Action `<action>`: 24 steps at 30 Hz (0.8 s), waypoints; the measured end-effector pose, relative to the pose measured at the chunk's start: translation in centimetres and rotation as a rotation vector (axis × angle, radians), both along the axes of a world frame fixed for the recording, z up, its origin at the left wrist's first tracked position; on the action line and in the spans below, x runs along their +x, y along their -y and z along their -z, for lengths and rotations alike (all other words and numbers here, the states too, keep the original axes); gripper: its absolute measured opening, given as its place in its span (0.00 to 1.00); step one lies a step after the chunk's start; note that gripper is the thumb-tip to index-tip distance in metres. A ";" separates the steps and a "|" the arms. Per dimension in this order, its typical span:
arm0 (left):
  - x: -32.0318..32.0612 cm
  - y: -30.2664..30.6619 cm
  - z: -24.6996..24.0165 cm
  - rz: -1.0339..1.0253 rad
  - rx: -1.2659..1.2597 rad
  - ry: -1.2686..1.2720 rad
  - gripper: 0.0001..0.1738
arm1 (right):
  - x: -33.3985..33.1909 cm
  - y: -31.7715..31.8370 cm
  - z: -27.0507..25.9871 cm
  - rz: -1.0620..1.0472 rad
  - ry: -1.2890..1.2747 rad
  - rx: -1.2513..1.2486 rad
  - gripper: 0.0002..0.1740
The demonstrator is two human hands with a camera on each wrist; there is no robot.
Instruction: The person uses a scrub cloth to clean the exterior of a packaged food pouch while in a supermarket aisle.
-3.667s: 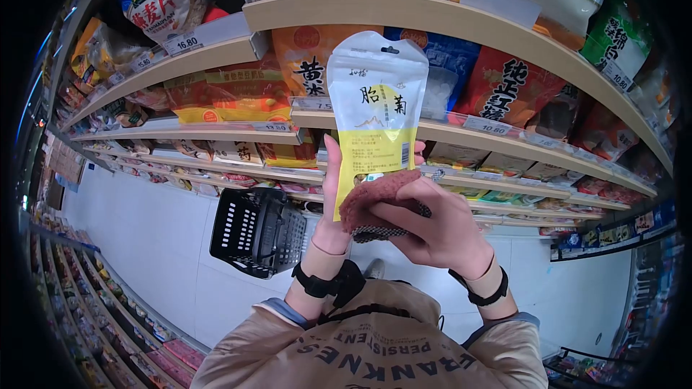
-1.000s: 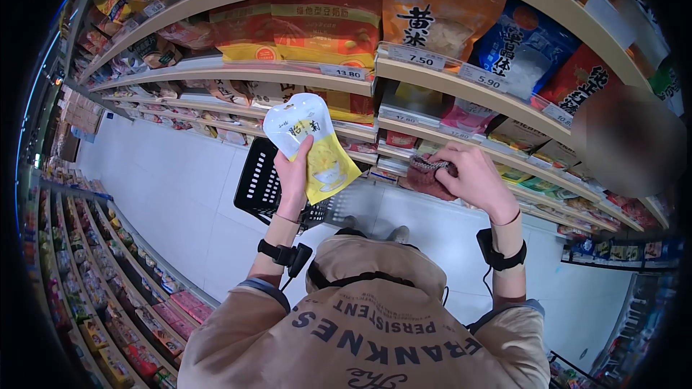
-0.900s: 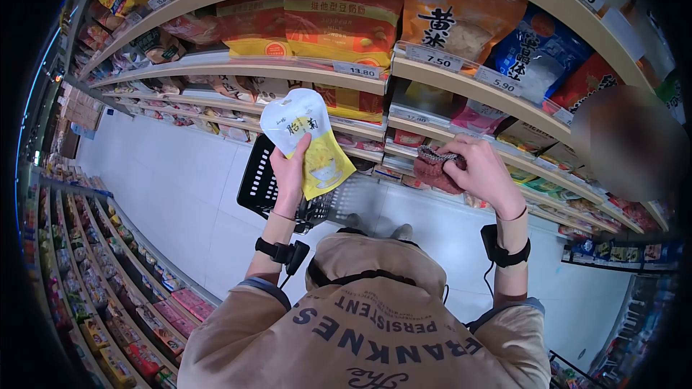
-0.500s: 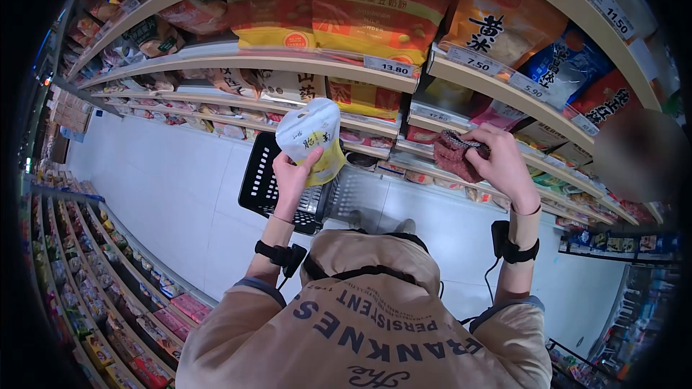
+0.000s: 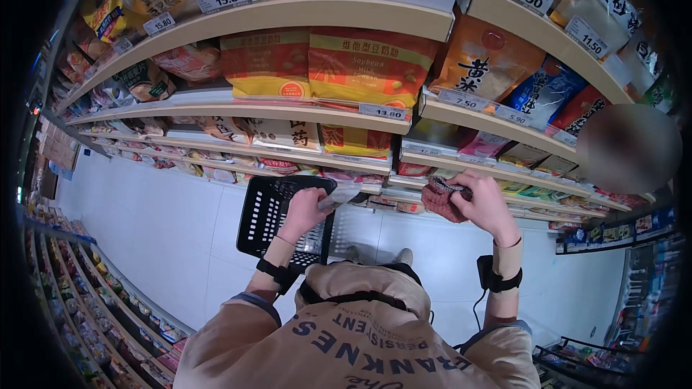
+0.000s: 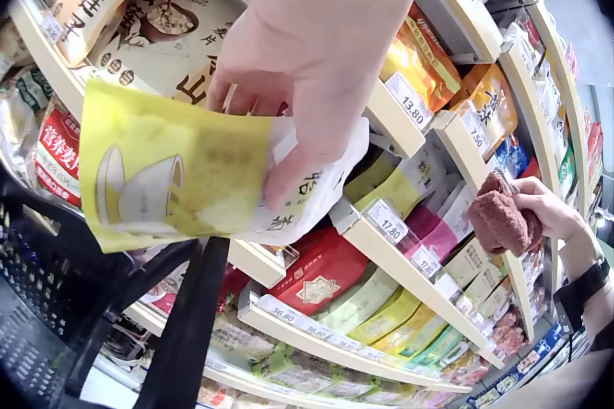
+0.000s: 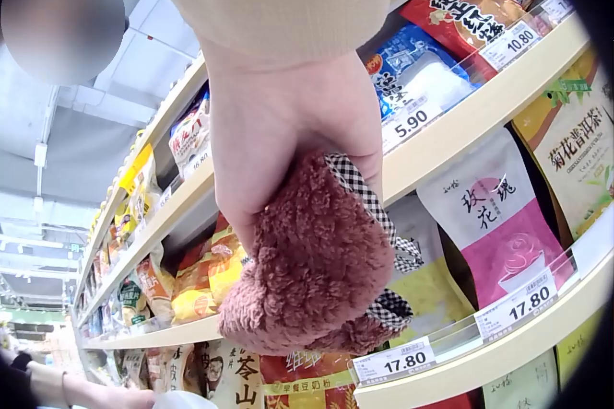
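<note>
Pinched by its white end, a white and yellow pouch hangs from the left hand in the left wrist view, a cup printed on its yellow part. In the head view the left hand is over the near side of the black basket, and the pouch shows only as a pale edge. The right hand holds a folded reddish-brown cloth before the lower shelves. Fuzzy texture and a checked border show on the cloth beneath the right hand.
Curved shelves with bagged goods and price tags cross the front. Orange and red bags stand on a middle shelf. More shelving runs along the left. Pale tiled floor lies between. A blurred round patch is at right.
The left hand has moved from upright display of the pouch to lower, over the basket, with the pouch turned edge-on. The right hand has come down slightly with the cloth. The view has tilted upward.
</note>
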State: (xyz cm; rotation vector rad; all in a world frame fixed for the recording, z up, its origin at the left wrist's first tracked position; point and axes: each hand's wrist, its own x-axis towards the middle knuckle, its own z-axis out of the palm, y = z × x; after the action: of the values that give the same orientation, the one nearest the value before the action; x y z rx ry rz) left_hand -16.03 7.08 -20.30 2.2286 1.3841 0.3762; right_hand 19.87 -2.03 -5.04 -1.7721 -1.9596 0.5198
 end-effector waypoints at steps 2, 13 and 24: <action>0.3 -0.4 -1.4 -0.048 -0.210 -0.058 0.16 | -0.2 -0.2 -0.1 0.006 0.003 0.011 0.13; -0.9 -1.7 2.6 -0.057 -1.002 0.654 0.28 | -1.9 -1.9 -0.3 -0.043 -0.013 0.004 0.14; -0.1 -1.0 6.1 -0.325 -1.114 0.895 0.23 | -1.6 -0.6 1.8 -0.061 -0.018 -0.105 0.14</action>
State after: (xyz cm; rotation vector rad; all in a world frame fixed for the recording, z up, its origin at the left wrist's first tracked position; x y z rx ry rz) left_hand -16.12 8.08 -26.40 0.7586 1.0107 0.4618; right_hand 18.26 -1.45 -6.80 -1.7672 -2.0128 0.6683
